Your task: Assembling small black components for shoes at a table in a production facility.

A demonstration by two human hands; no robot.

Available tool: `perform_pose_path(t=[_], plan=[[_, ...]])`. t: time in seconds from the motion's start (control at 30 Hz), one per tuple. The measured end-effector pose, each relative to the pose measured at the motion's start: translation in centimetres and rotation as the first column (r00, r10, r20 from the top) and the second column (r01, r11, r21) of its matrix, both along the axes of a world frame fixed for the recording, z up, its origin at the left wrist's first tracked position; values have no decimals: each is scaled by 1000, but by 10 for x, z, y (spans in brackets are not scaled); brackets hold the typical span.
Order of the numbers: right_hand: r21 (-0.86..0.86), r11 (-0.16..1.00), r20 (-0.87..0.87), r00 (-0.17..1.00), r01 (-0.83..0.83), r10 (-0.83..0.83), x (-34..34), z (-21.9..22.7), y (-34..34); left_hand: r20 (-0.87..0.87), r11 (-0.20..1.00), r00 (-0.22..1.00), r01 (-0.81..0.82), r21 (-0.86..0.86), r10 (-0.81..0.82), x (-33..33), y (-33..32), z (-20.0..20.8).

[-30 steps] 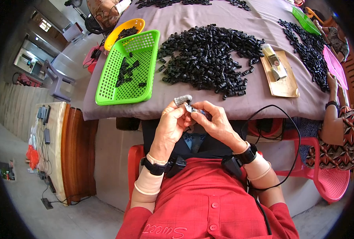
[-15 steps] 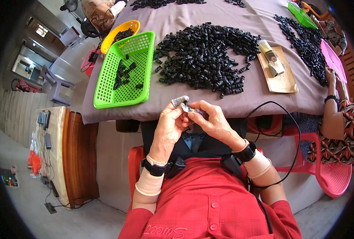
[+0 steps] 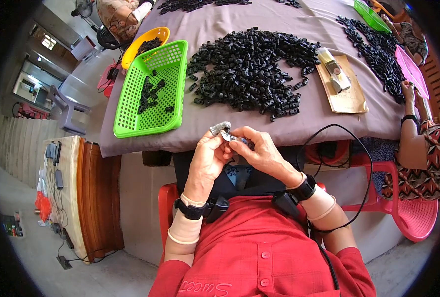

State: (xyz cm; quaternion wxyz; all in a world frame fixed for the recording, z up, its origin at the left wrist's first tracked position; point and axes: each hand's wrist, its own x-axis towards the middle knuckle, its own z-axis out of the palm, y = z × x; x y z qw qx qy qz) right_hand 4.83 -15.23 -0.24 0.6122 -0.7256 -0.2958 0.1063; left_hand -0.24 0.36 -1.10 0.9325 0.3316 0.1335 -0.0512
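Note:
Just past the near edge of the table, my two hands meet at the fingertips. My left hand [image 3: 205, 161] is closed, its thumb and index finger pinching what looks like a small black plastic part, mostly hidden. A rough grey wrapping [image 3: 220, 128] covers that index finger. Closed too, my right hand [image 3: 263, 151] grips a small silver metal tool [image 3: 229, 137] whose tip touches the spot between the left fingertips. Most of the tool is covered by my fingers. Beyond the hands lies a big heap of small black plastic parts [image 3: 249, 69].
Left of the heap stands a green basket [image 3: 122, 129] holding several black parts, beside a yellow bowl [image 3: 129, 53]. On the right, a small bottle [image 3: 335, 72] rests on a brown envelope [image 3: 351, 101]. A black cable [image 3: 370, 183] loops beside my right arm. Another person's hands [image 3: 411, 94] work at right.
My hands stay together with nearly the same hold; the fingers shift slightly at the silver tool. The whole view has slid a little to the left.

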Motion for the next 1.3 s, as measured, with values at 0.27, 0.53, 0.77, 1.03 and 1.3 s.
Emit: perform_pose_path(t=[0.27,0.53,0.77,1.03,1.3], plan=[[6,1000,-8,1000,4,-4,-1,2,0,-12,1000,1000,-6,-4,6,0,1,-3],[-22,1000,19,1000,7,-6,0,0,0,-14,1000,1000,7,-10,-7,0,1,-4],[-26,1000,0,1000,10,-10,-1,0,0,-113,999,992,-51,-13,50,1,-5,9],[-61,998,4,1000,2,-2,-1,4,0,-105,999,994,-38,-23,36,1,-1,4],[-43,999,32,999,-3,4,1,-2,0,-69,999,998,-3,-52,-1,1,2,-3]])
